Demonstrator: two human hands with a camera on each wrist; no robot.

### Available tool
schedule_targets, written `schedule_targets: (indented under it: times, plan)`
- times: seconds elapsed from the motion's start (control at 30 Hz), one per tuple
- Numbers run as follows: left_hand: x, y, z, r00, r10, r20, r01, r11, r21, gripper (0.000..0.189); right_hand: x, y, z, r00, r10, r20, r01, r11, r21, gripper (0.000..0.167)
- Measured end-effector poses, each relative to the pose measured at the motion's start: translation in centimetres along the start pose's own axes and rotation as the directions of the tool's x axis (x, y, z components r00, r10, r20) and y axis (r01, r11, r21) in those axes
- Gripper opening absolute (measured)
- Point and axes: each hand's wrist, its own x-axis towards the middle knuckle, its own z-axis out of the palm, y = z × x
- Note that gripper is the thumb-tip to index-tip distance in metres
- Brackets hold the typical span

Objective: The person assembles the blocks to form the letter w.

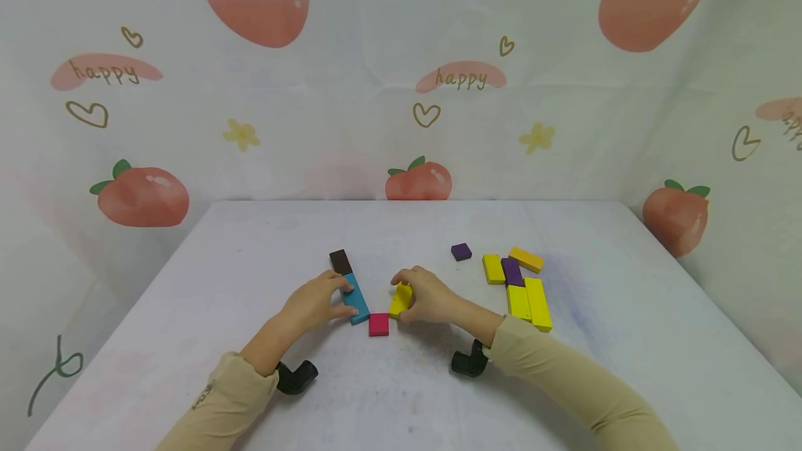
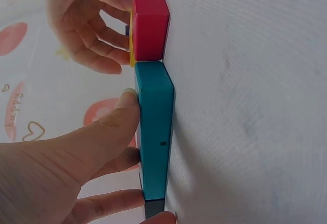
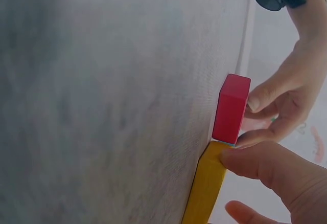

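Observation:
A blue rectangular block [image 1: 358, 303] lies flat under my left hand [image 1: 315, 303], whose spread thumb and fingertips rest on its top. The dark brown block [image 1: 340, 261] adjoins its far end. My right hand [image 1: 430, 298] pinches a yellow block [image 1: 401, 299], thumb at the near end and fingers toward the far end. Between the blue and yellow blocks sits a red block [image 1: 379, 324]. In the left wrist view, the red block [image 2: 149, 24] stands end to end with the blue one [image 2: 156, 132]. The right wrist view has the yellow block [image 3: 207, 183] right at the red one.
Further right lie several yellow blocks [image 1: 538, 305], a purple block [image 1: 512, 272] among them and an orange-yellow block [image 1: 526, 259] behind. Another purple block [image 1: 461, 251] lies apart toward the back. A patterned cloth backdrop [image 1: 351, 138] rises behind the white table [image 1: 263, 242].

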Motion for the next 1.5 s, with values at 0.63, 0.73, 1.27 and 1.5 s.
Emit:
schedule_targets:
  times: [0.63,0.73,1.27,1.5]
  plan:
    - [0.0,0.0,0.0,1.0,-0.007,0.002,0.007,1.0,-0.011,0.041,0.0,-0.1,0.0,0.999,0.031,0.016,-0.031,1.0,-0.006,0.05]
    - [0.0,0.0,0.0,1.0,-0.006,0.002,0.006,1.0,-0.01,0.041,0.0,-0.1,-0.1,1.0,0.028,0.009,-0.028,1.0,-0.01,0.052]
    - [0.0,0.0,-0.1,1.0,0.008,-0.007,-0.008,1.0,-0.013,0.04,-1.8,3.0,-4.6,0.991,0.052,-0.12,-0.052,0.999,0.004,0.048]
    - [-0.1,0.0,-0.1,1.0,0.014,-0.008,-0.014,1.0,-0.013,0.04,-3.0,6.0,-7.2,0.981,0.07,-0.179,-0.075,0.997,-0.016,0.051]
